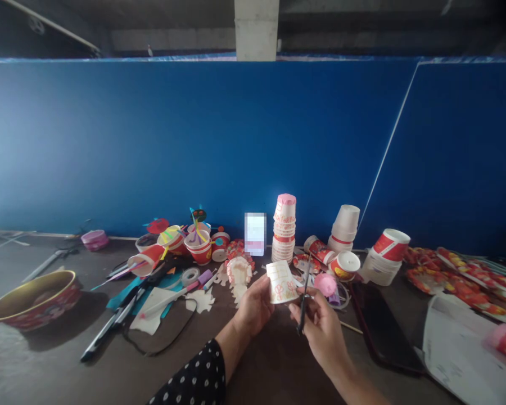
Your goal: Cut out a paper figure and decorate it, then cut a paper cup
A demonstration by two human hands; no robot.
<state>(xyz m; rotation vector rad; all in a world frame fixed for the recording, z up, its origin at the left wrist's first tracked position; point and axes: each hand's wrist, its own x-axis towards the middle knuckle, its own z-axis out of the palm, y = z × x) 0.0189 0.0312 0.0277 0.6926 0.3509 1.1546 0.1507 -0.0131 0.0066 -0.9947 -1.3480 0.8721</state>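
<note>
A white paper cup (281, 288) with red flower shapes and yellow lines drawn on its side is held in my left hand (256, 306), thumb and fingers closed around its left side. My right hand (319, 322) is closed on a pair of dark scissors (302, 306), with the blades pointing up and away just right of the cup. Its fingertips are close to the cup's lower right edge; whether they touch it I cannot tell. Beyond my hands stands a tall stack of paper cups (284, 228) with a pink top.
On the left are a red and gold bowl (34, 304), decorated cups (199, 247), a tape roll (190, 276) and paper scraps (201, 301). A dark phone (383, 326) and a clear plastic sheet (459, 349) lie on the right. A blue wall (219, 146) closes off the back.
</note>
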